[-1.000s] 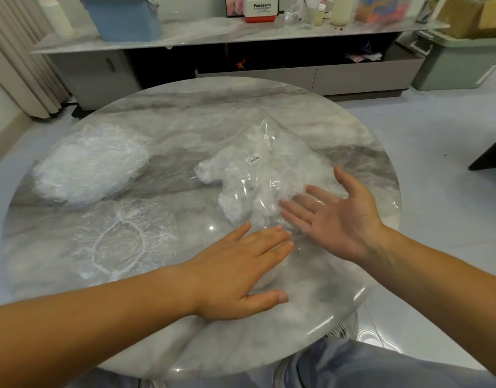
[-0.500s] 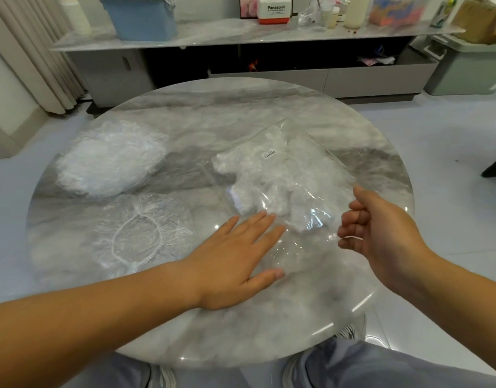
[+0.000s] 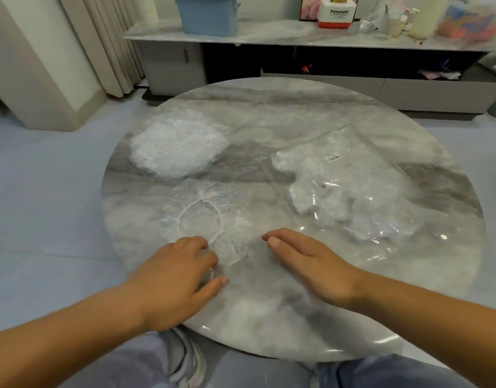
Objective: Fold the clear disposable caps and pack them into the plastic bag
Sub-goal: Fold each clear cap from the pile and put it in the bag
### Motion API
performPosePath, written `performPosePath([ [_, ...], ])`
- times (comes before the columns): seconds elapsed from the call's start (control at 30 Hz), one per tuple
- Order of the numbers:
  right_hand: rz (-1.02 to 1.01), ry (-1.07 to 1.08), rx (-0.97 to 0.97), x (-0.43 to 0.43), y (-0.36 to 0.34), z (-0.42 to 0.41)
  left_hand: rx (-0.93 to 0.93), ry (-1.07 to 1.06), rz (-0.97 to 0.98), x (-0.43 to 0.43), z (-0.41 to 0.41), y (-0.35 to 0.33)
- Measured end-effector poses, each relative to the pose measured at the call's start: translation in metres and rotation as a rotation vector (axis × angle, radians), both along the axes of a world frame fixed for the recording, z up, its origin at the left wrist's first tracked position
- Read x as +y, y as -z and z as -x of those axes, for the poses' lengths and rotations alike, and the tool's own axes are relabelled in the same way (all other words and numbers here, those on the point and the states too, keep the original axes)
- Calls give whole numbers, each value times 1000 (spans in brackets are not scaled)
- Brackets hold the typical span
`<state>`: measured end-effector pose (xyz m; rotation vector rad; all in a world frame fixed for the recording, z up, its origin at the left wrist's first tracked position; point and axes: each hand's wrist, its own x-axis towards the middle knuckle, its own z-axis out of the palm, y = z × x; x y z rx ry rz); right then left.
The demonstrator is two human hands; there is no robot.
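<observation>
A single clear cap (image 3: 204, 219) with a white elastic ring lies spread flat on the round marble table (image 3: 269, 309), near the front left. My left hand (image 3: 176, 275) is at its near edge, fingers curled down onto the plastic and thumb stretched out beside it. My right hand (image 3: 311, 261) lies flat with straight fingers pointing left, just right of the cap and holding nothing. A heap of unfolded clear caps (image 3: 179, 149) sits behind the single one. The plastic bag (image 3: 353, 191), holding several white folded caps, rests on the table's right side, apart from both hands.
My knees and a shoe (image 3: 190, 362) are under the table's near edge. Behind the table stands a low console with a blue bin (image 3: 210, 12), a Panasonic box (image 3: 337, 12) and bottles. Curtains (image 3: 109, 43) hang at the back left.
Both hands left the plastic bag and moved left and nearer, to the single spread cap. My left hand's fingers went from flat to curled on its edge. My right hand opened flat again.
</observation>
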<state>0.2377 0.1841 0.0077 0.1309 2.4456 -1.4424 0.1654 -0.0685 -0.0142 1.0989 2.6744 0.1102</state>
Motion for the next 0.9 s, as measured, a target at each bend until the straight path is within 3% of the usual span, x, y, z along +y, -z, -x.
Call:
performPosePath([
  [0.17, -228, 5, 105, 3, 9, 12, -125, 211, -71, 6, -6, 9],
  [0.3, -399, -218, 288, 6, 16, 5, -123, 397, -128, 16, -11, 12],
  [0.4, -490, -346, 315, 14, 26, -6, -26, 370, -225, 12, 1, 17],
  [0.47, -490, -362, 337, 20, 32, -12, 32, 345, -302, 10, 14, 18],
  [0.7, -434, -371, 397, 24, 38, -15, -229, 284, -323, 11, 32, 24],
  [0.9, -406, -364, 394, 19, 44, -14, -90, 349, -323, 16, 26, 24],
])
